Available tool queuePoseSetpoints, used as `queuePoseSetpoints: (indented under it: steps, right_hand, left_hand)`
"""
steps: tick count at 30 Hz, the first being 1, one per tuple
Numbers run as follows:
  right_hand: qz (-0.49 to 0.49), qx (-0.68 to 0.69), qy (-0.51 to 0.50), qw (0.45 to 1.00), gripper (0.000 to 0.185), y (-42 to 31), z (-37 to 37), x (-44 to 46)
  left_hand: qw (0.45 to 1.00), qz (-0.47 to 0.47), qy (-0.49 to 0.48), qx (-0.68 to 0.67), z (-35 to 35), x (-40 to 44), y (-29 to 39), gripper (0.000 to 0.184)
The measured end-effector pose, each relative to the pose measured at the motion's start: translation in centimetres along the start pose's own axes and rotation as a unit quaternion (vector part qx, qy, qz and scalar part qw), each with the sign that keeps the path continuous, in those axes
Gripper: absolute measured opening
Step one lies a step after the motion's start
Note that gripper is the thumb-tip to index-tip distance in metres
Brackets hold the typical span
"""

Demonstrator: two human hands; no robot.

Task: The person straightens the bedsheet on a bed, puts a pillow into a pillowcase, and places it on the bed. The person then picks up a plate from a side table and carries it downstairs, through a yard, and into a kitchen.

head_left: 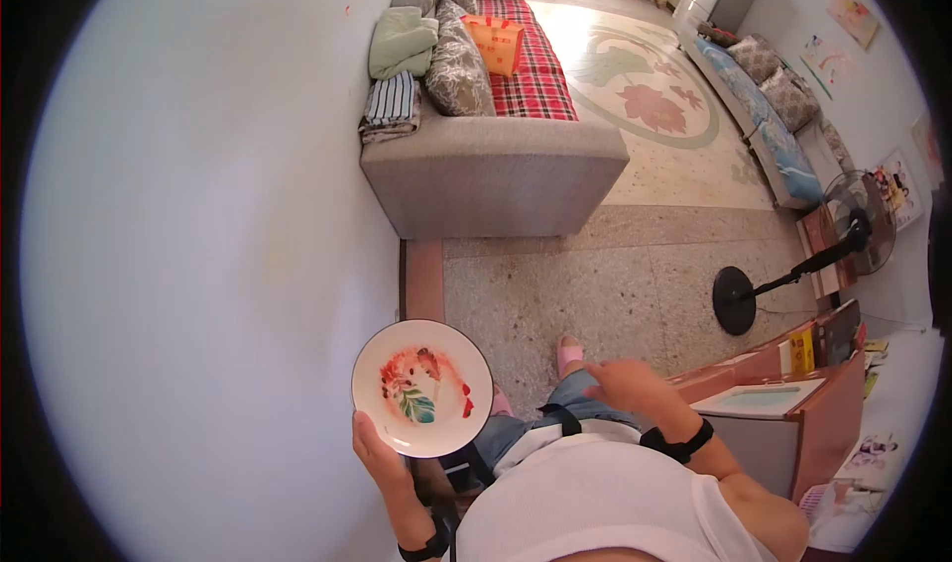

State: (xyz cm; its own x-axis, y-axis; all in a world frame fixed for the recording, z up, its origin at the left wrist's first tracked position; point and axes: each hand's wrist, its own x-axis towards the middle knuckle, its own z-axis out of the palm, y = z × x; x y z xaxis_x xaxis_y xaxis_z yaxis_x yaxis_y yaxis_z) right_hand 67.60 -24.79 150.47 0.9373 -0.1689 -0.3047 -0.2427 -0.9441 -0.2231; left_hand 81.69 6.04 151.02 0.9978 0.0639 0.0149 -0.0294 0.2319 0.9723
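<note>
My left hand (375, 453) grips the lower left edge of a round white plate (461, 359) with a thin dark rim. A teal leaf design shows in the plate's middle, among red smears and small red bits; I cannot tell which red marks are printed and which are residue. The plate is held out before me, close to the white wall. To the right, my right hand (627, 384) hangs in the air over my leg, loosely stretched out with nothing in it. Black straps circle both wrists.
A grey sofa (496, 166) with a red checked cover stands ahead against the left wall (198, 265). At the right are a black standing fan (734, 299), a wooden cabinet (828, 428) and another sofa (759, 116). Speckled floor (615, 275) lies between them.
</note>
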Motion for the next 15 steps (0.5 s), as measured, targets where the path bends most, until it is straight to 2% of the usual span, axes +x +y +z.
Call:
queuePoseSetpoints:
  steps: [5, 6, 7, 9, 10, 12, 13, 15]
  right_hand:
    - [0.0, 0.028, 0.02, 0.999, 0.034, 0.1, -2.5, -0.7]
    - [0.02, 0.028, 0.007, 0.999, 0.033, 1.7, -3.8, -0.4]
    - [0.039, 0.037, 0.008, 0.999, 0.033, 7.3, -3.8, 3.5]
    - [0.034, 0.083, 0.084, 0.992, 0.037, 11.9, -2.8, 3.8]
    - [0.029, 0.081, 0.081, 0.993, 0.037, 13.3, -3.0, 5.5]
    - [0.1, 0.142, 0.017, 0.985, 0.032, 16.7, -3.3, 5.6]
    - [0.09, 0.135, 0.02, 0.987, 0.032, 18.5, -3.4, 5.5]
    - [0.155, 0.174, -0.007, 0.972, 0.035, 22.7, -4.2, 5.5]
  left_hand:
    - [0.998, -0.018, -0.044, 0.037, 0.2, 1.2, 0.6, 0.039]
    - [0.996, -0.023, -0.065, 0.047, 2.8, 2.0, 1.0, 0.038]
    - [0.995, -0.031, -0.084, 0.051, 9.4, 5.9, -2.4, 0.038]
    - [0.99, -0.032, -0.099, 0.095, 15.0, 6.9, -3.3, 0.033]
    - [0.991, -0.033, -0.093, 0.095, 17.2, 9.1, -4.2, 0.033]
    - [0.98, -0.031, -0.155, 0.118, 21.9, 10.5, -5.8, 0.033]
    - [0.982, -0.025, -0.147, 0.112, 24.6, 10.6, -6.1, 0.033]
    - [0.965, 0.003, -0.212, 0.154, 30.6, 10.4, -6.8, 0.034]
